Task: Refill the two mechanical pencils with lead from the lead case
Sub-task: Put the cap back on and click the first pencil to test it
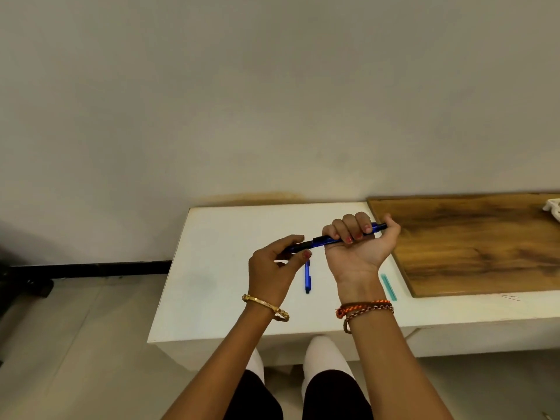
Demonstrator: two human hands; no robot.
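A blue mechanical pencil (319, 241) with a black grip section is held level above the white table (218, 298). My right hand (357, 247), palm up, grips its right half with curled fingers, and the pencil's end pokes out by the thumb. My left hand (272, 268) pinches the pencil's left end between thumb and fingers. A second blue pencil (308, 277) lies on the table below and between my hands. The teal lead case (388, 287) lies flat to the right of my right wrist.
A wooden board (472, 244) covers the table's right part, with a white object (553, 207) at its far right edge. A wall rises directly behind the table. The table's left edge drops to the floor, where a black bar lies.
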